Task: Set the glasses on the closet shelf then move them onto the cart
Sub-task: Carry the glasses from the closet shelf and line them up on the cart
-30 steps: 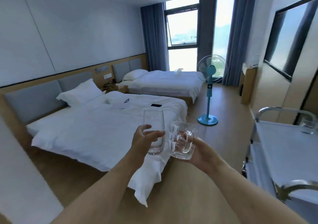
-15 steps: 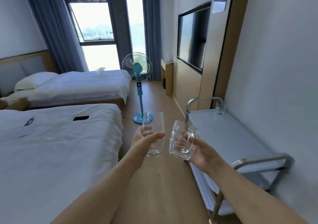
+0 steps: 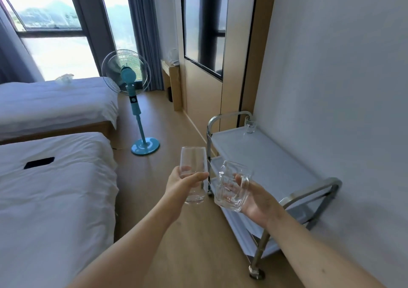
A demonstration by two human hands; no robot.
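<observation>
Two glasses in hand, cart alongside

Left hand wraps the lower half of a tall glass: thumb across the near face, fingers curled behind and seen through the wall. Grip closed snugly round it. Glass upright, long axis vertical with a slight lean, mouth up. Clear, smooth-walled, narrowing toward a thick base; looks empty.

Right hand holds a glass mug from its right side, fingers passing through the handle and showing through the body, palm under the base edge. Grip curled tight on it. Mug tilted, mouth up and leaning left toward the tall glass; the two are just beside each other, contact unclear. Clear, thick, faceted walls, looped handle toward the palm.

Both held in the air over the wood floor, near the cart at the right wall. Cart: metal frame, pale shelves. One small glass stands upright at the far corner of its top shelf.

Left: two white beds, a dark phone on the nearer one. Teal standing fan beyond.
</observation>
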